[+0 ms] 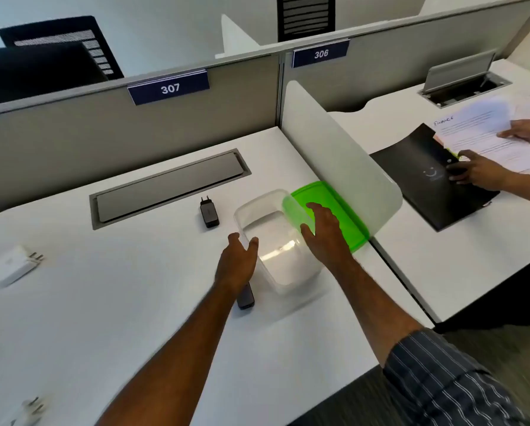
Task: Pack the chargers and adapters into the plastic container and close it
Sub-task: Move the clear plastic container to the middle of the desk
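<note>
Left hand: my fingers are loosely spread at the container's near-left wall, thumb over the rim; whether they grip or only steady it, I cannot tell. It carries nothing.

Right hand: fingers nearly straight, resting on the green lid, which is off the box and tilted against the white divider panel, its left edge over the container's right rim.

Plastic container: clear, rectangular, rounded corners, open, nothing visible inside; stands on the white desk beside the divider.

Items unpacked, as I judge it, all of them:
- black charger, just left of the container, prongs pointing away;
- dark adapter, partly under my left wrist;
- white charger, well apart at far left;
- a blurred white plug at the lower-left edge.

Remaining: load every piece, then fit the lid.
</note>
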### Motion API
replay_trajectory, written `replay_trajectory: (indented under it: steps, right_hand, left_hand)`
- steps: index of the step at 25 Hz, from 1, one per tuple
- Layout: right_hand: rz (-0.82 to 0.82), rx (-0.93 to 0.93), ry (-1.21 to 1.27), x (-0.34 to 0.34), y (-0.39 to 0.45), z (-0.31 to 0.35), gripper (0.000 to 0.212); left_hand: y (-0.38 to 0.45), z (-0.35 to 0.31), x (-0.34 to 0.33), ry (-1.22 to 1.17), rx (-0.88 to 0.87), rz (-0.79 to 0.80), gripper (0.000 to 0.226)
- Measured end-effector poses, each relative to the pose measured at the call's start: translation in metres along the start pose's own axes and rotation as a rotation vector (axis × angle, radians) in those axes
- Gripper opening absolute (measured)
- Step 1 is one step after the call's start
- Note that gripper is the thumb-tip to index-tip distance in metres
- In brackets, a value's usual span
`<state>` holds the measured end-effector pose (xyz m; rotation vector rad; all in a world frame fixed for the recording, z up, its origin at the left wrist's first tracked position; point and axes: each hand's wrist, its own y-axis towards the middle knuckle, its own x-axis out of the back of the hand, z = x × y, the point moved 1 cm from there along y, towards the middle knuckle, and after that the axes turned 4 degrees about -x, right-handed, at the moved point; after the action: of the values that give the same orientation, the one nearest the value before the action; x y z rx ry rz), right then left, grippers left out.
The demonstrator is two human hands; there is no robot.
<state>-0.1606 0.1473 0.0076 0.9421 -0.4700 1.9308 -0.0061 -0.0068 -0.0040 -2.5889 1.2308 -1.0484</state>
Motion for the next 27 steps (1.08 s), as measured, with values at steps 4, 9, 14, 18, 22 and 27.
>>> replay_trajectory:
  steps: [4,9,14,18,22,27]
  right_hand:
    - [0.104,-0.059,0.008,0.004,0.001,-0.011,0.050]
    - [0.111,-0.079,0.131,0.002,0.003,-0.011,0.050]
    - [0.055,-0.053,0.196,0.007,0.005,0.000,0.047]
    - [0.039,-0.011,0.233,0.010,0.004,0.015,0.045]
    - [0.038,0.017,0.263,0.003,-0.003,0.037,0.044]
    - [0.075,0.033,0.295,-0.017,-0.022,0.065,0.045]
  left_hand:
    - [0.001,0.001,-0.007,-0.020,0.022,0.044,0.056]
    - [-0.001,-0.007,-0.006,-0.058,0.016,0.030,0.043]
    - [-0.006,-0.010,0.003,-0.100,-0.014,-0.029,0.040]
    - [-0.014,-0.007,0.018,-0.151,-0.057,-0.070,0.037]
    - [-0.028,0.000,0.045,-0.128,-0.098,-0.145,0.037]
    - [-0.048,0.022,0.082,-0.117,-0.115,-0.228,0.038]
